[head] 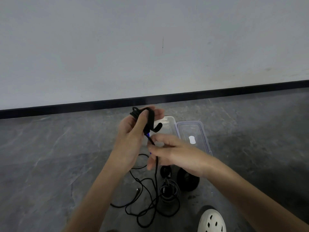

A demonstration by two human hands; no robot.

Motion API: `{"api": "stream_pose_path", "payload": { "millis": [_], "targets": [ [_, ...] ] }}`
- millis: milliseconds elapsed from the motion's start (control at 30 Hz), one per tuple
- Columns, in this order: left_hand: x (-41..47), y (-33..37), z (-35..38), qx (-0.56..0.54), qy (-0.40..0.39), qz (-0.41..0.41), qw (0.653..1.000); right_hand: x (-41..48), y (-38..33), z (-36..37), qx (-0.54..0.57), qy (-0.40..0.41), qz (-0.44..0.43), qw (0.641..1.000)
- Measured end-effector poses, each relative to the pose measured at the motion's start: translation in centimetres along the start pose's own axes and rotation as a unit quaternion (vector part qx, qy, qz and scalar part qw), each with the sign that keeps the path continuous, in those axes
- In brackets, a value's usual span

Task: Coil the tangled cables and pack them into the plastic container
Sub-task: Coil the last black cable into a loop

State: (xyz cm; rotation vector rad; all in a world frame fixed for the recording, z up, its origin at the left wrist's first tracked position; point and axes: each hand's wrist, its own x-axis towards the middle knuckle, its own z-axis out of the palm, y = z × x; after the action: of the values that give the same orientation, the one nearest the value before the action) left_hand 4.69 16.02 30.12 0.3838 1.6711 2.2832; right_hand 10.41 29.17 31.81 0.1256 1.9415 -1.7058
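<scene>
Black cable (156, 168) hangs straight down from the half-wound coil (138, 113) gripped in the left hand (132, 131); right hand (173, 154), just below, pinches the strand, so it's closer to the slack.

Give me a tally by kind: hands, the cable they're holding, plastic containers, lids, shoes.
Hands: 2, left hand and right hand
Black cable: 1
Plastic container: 1
Lid: 1
White shoe: 1
Total: 6
</scene>
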Motion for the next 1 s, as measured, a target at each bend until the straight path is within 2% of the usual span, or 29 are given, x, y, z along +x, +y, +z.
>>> {"api": "stream_pose_path", "payload": {
  "millis": [100,267,433,533,633,767,900,1000],
  "targets": [
    [0.0,-0.2,-0.3,0.035,0.013,0.004,0.999,-0.1,-0.1,0.0,0.001,-0.006,0.015,1.0],
    [0.3,-0.6,-0.5,0.06,0.026,0.013,0.998,-0.4,-0.4,-0.6,-0.011,0.023,-0.028,0.999],
    [0.5,-0.5,-0.7,0.085,0.034,0.025,0.996,-1.1,-0.4,-0.9,0.022,-0.001,-0.031,0.999],
    [0.6,-0.8,-1.3,0.102,0.041,0.024,0.994,-1.5,-0.4,-0.8,-0.009,-0.026,-0.056,0.998],
    [0.5,-1.1,-1.6,0.16,0.049,0.003,0.986,-1.3,-0.6,-0.9,-0.013,-0.016,-0.083,0.996],
    [0.5,-1.1,-1.7,0.239,0.017,-0.047,0.97,-1.3,-0.8,-1.7,-0.017,0.015,-0.103,0.994],
    [0.3,-0.8,-1.8,0.346,-0.006,-0.085,0.934,-1.6,-0.9,-2.4,-0.032,0.016,-0.125,0.992],
    [0.0,-0.4,-1.4,0.372,-0.063,-0.115,0.919,-1.4,-0.6,-2.9,-0.012,0.024,-0.132,0.991]
  ]
}}
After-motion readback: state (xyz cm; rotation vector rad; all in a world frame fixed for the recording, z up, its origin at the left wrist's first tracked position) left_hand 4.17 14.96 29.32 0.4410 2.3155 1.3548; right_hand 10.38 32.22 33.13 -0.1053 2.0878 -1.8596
